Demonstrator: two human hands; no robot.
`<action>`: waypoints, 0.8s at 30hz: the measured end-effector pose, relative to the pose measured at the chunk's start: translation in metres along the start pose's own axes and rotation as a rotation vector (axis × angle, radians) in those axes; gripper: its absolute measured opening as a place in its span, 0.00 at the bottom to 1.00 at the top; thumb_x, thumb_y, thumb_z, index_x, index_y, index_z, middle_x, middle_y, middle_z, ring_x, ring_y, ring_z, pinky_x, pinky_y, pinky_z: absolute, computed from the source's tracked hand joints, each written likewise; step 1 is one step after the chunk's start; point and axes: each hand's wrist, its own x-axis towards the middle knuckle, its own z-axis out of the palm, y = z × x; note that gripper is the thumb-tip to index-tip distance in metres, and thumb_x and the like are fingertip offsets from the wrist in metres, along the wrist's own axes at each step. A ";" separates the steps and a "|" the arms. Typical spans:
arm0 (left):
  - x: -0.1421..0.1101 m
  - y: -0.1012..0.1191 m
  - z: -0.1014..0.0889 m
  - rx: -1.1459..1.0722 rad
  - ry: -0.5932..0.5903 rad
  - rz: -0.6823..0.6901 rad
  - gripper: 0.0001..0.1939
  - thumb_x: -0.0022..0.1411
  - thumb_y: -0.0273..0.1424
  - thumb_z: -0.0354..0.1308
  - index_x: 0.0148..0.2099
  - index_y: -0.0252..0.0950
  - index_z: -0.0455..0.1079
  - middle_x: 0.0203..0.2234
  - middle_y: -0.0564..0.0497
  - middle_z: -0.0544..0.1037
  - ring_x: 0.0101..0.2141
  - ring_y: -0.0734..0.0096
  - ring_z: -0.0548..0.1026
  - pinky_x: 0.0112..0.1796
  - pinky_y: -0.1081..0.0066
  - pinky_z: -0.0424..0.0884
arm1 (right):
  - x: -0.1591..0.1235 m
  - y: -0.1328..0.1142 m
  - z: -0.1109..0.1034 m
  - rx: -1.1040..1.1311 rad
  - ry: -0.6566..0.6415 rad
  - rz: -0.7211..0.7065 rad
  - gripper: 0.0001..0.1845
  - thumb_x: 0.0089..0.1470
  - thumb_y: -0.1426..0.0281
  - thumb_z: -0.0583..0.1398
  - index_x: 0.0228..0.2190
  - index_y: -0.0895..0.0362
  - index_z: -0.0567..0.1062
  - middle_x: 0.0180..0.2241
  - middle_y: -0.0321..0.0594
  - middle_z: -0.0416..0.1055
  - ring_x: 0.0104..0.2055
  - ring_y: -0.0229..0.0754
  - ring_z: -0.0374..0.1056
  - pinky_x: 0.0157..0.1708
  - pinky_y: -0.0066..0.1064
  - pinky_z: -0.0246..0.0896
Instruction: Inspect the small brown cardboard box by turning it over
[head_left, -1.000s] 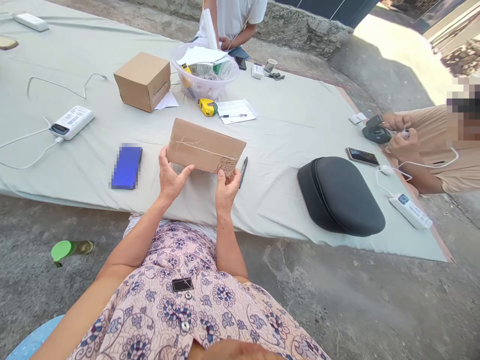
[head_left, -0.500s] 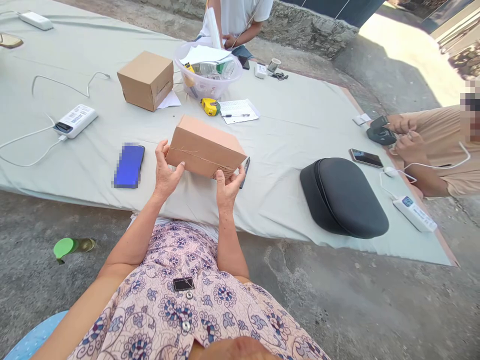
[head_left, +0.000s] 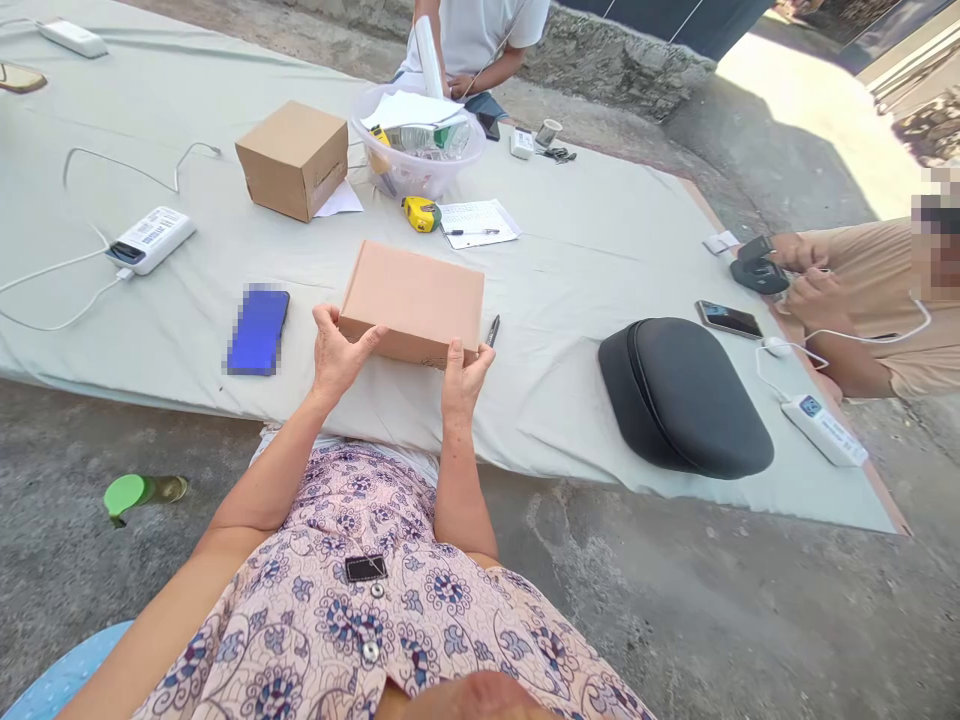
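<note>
Between my two hands is a brown cardboard box (head_left: 414,293), its broad top face up and its long side toward me. My left hand (head_left: 341,352) grips the left end, thumb along the near top edge and fingers behind the corner. At the near right corner my right hand (head_left: 463,382) holds it, thumb against the front side. The box's underside is hidden, so I cannot tell whether it fully rests on the cloth. A black pen (head_left: 493,330) lies just right of the box. To the left of my left hand is a phone with a blue screen (head_left: 259,331).
Behind stand another cardboard box (head_left: 295,150), a plastic basket (head_left: 416,180) of odds and ends, a yellow tape measure (head_left: 421,214) and a paper sheet (head_left: 480,222). A black case (head_left: 686,395) sits at right, near a co-worker's hands (head_left: 806,275). A power bank (head_left: 152,240) lies left.
The box has gone from tilted to nearly level, its top now facing up and its front side less visible. Both hands have stayed on it.
</note>
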 end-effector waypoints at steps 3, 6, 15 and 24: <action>-0.001 0.004 0.000 0.033 0.040 -0.049 0.40 0.49 0.60 0.69 0.46 0.43 0.49 0.41 0.51 0.66 0.40 0.62 0.73 0.44 0.61 0.71 | -0.003 -0.002 0.003 0.034 -0.010 -0.013 0.36 0.51 0.39 0.60 0.45 0.52 0.57 0.48 0.51 0.73 0.49 0.47 0.73 0.49 0.41 0.73; -0.001 0.005 0.002 0.027 0.055 -0.031 0.39 0.52 0.58 0.68 0.49 0.43 0.49 0.45 0.48 0.68 0.44 0.59 0.75 0.47 0.60 0.71 | -0.006 -0.004 0.006 0.040 -0.031 -0.033 0.34 0.54 0.43 0.60 0.49 0.54 0.58 0.51 0.53 0.73 0.51 0.47 0.74 0.51 0.42 0.73; 0.007 -0.002 -0.003 -0.035 0.100 0.151 0.35 0.58 0.52 0.67 0.57 0.42 0.54 0.56 0.41 0.67 0.58 0.55 0.70 0.60 0.53 0.69 | -0.013 -0.006 0.011 0.011 -0.131 -0.028 0.43 0.53 0.43 0.60 0.60 0.56 0.57 0.59 0.56 0.68 0.56 0.49 0.73 0.51 0.41 0.73; 0.007 0.002 -0.008 -0.015 0.127 0.166 0.59 0.54 0.45 0.71 0.75 0.44 0.36 0.73 0.36 0.46 0.74 0.47 0.45 0.72 0.48 0.51 | -0.016 -0.011 0.002 -0.061 -0.300 -0.033 0.44 0.48 0.34 0.62 0.52 0.54 0.63 0.42 0.46 0.77 0.38 0.44 0.76 0.37 0.35 0.71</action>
